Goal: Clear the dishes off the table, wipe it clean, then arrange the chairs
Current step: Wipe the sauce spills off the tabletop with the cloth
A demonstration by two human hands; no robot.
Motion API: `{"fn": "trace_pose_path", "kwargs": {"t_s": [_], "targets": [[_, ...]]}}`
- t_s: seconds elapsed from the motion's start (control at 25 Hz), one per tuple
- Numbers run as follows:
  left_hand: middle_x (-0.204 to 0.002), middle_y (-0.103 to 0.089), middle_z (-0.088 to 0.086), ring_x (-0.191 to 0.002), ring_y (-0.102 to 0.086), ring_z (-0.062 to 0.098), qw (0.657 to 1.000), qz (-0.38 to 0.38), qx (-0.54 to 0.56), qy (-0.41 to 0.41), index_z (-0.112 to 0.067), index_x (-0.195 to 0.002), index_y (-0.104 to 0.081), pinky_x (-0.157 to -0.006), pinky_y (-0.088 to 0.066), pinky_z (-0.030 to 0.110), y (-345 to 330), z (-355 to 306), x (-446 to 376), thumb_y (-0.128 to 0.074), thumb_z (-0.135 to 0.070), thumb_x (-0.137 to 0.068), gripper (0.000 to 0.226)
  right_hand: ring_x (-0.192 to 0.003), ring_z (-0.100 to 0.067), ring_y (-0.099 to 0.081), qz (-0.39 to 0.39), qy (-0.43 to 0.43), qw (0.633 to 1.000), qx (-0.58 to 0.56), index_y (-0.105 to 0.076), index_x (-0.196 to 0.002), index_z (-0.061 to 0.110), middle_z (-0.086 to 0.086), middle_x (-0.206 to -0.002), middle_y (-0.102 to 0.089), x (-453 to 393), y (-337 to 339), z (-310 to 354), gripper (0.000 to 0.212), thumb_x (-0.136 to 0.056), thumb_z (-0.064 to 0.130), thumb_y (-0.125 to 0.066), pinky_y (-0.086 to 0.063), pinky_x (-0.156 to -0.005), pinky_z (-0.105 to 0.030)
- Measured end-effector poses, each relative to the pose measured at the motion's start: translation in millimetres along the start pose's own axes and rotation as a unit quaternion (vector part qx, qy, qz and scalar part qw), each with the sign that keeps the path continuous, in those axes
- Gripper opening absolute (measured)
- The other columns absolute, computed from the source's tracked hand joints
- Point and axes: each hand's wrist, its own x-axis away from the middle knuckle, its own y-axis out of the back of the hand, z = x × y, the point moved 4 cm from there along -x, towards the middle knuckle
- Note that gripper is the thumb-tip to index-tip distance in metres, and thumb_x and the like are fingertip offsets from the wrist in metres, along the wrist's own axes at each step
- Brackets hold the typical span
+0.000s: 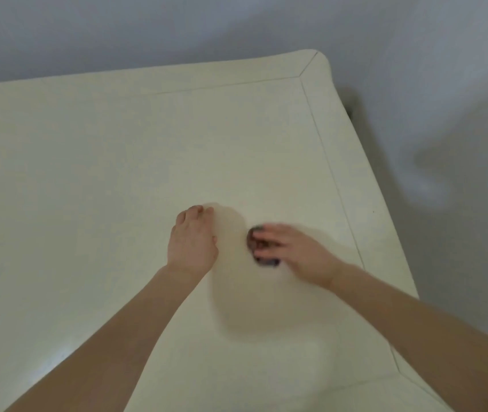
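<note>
Bench (117, 173), cream and smooth, fills most of the view, with a thin inlaid line running inside its far and right edges and meeting at the rounded far right corner. Pale grey floor (445, 84) shows beyond that corner and down the right side.

Left of centre the bench top is bare. A forearm comes in from the near left edge and ends in the left hand (192, 242), palm down on the bench, fingers straight and close together, pointing far. Its fingertips touch the far left rim of a pale, blurred shape (237, 292) that lies flat on the bench between the two hands and stretches toward the near side; it is too smeared to say whether it is a cloth or a wet patch.

Just right of that, the right hand (290, 248) reaches in from the near right, palm down, fingers pointing left. The fingers curl over a small dark thing (262, 257) on the bench, which shows at their tips and under them. Motion blur hides what the dark thing is. The two hands are near each other but apart.

No dishes or chairs are in view.
</note>
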Motion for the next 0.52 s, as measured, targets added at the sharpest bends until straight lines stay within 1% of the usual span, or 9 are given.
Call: {"fn": "trace_pose_path", "kwargs": {"t_s": [0.08, 0.16, 0.2, 0.24, 0.28, 0.36, 0.44, 0.48, 0.52], "targets": [[-0.147, -0.031, 0.012, -0.136, -0.026, 0.031, 1.000, 0.007, 0.002, 0.001, -0.011, -0.141, -0.034, -0.110, -0.031, 0.039, -5.6, -1.7, 11.6, -0.059, -0.019, -0.088, 0.059, -0.126, -0.027, -0.045, -0.070, -0.116, 0.989, 0.051, -0.063, -0.120, 0.017, -0.009, -0.132, -0.054, -19.7, 38.3, -46.3, 0.030, -0.096, 0.013, -0.045, -0.035, -0.107, -0.033], [-0.151, -0.025, 0.014, -0.139, -0.020, 0.032, 1.000, 0.013, 0.002, 0.009, -0.011, -0.143, -0.030, -0.113, -0.027, 0.039, -9.1, -2.5, 19.3, -0.062, -0.025, -0.087, 0.066, -0.127, -0.033, -0.042, -0.125, -0.267, 0.953, 0.075, -0.061, -0.122, 0.011, -0.015, -0.136, -0.049, -36.9, 64.0, -83.4, 0.038, -0.090, -0.002, -0.045, -0.035, -0.107, -0.039], [-0.152, -0.020, 0.015, -0.141, -0.017, 0.032, 1.000, 0.018, 0.001, 0.016, -0.011, -0.145, -0.027, -0.115, -0.025, 0.039, -11.5, -2.2, 24.0, -0.065, -0.031, -0.085, 0.073, -0.125, -0.035, -0.044, -0.152, -0.297, 0.939, 0.087, -0.064, -0.118, 0.010, -0.017, -0.133, -0.050, -41.8, 62.4, -78.9, 0.038, -0.087, -0.003, -0.047, -0.039, -0.104, -0.043], [-0.154, -0.016, 0.015, -0.142, -0.013, 0.032, 0.999, 0.024, -0.002, 0.025, -0.010, -0.146, -0.024, -0.116, -0.022, 0.039, -14.3, -1.1, 27.9, -0.068, -0.037, -0.082, 0.082, -0.120, -0.037, -0.049, -0.172, -0.279, 0.939, 0.101, -0.066, -0.112, 0.009, -0.019, -0.127, -0.055, -43.5, 48.7, -66.3, 0.035, -0.084, -0.002, -0.048, -0.043, -0.099, -0.047], [-0.155, -0.012, 0.015, -0.143, -0.011, 0.032, 0.999, 0.031, -0.007, 0.033, -0.010, -0.148, -0.020, -0.117, -0.019, 0.039, -17.7, 0.2, 31.7, -0.070, -0.043, -0.079, 0.092, -0.117, -0.040, -0.053, -0.174, -0.222, 0.954, 0.102, -0.069, -0.106, 0.009, -0.020, -0.122, -0.059, -41.1, 27.3, -41.1, 0.032, -0.083, 0.002, -0.049, -0.045, -0.096, -0.050], [-0.156, -0.011, 0.014, -0.144, -0.010, 0.032, 0.998, 0.040, -0.016, 0.043, -0.009, -0.148, -0.018, -0.118, -0.017, 0.039, -21.6, 1.6, 38.0, -0.073, -0.050, -0.073, 0.102, -0.120, -0.040, -0.052, -0.104, -0.079, 0.988, 0.086, -0.070, -0.106, 0.011, -0.018, -0.124, -0.061, -15.5, -28.5, 20.4, 0.034, -0.086, 0.012, -0.043, -0.040, -0.102, -0.045], [-0.156, -0.015, 0.014, -0.143, -0.015, 0.031, 0.998, 0.035, -0.014, 0.044, -0.009, -0.148, -0.020, -0.117, -0.020, 0.037, -18.3, 0.3, 38.5, -0.075, -0.052, -0.069, 0.105, -0.124, -0.035, -0.049, -0.014, 0.005, 0.998, 0.063, -0.070, -0.110, 0.014, -0.015, -0.129, -0.059, 14.3, -48.8, 57.8, 0.038, -0.091, 0.017, -0.037, -0.030, -0.108, -0.038], [-0.155, -0.016, 0.014, -0.142, -0.016, 0.031, 0.998, 0.035, -0.018, 0.041, -0.008, -0.147, -0.022, -0.116, -0.021, 0.036, -15.6, -0.8, 37.7, -0.076, -0.052, -0.069, 0.104, -0.122, -0.035, -0.051, 0.011, 0.036, 0.997, 0.061, -0.071, -0.108, 0.014, -0.015, -0.128, -0.060, 15.2, -44.4, 57.6, 0.038, -0.094, 0.020, -0.036, -0.032, -0.107, -0.036], [-0.155, -0.017, 0.015, -0.142, -0.017, 0.031, 0.998, 0.038, -0.023, 0.037, -0.008, -0.146, -0.023, -0.116, -0.019, 0.035, -13.5, -1.8, 35.9, -0.077, -0.050, -0.069, 0.103, -0.117, -0.037, -0.056, 0.009, 0.061, 0.996, 0.069, -0.072, -0.105, 0.012, -0.017, -0.124, -0.062, 3.5, -36.7, 47.5, 0.038, -0.094, 0.022, -0.037, -0.038, -0.103, -0.036]]}}
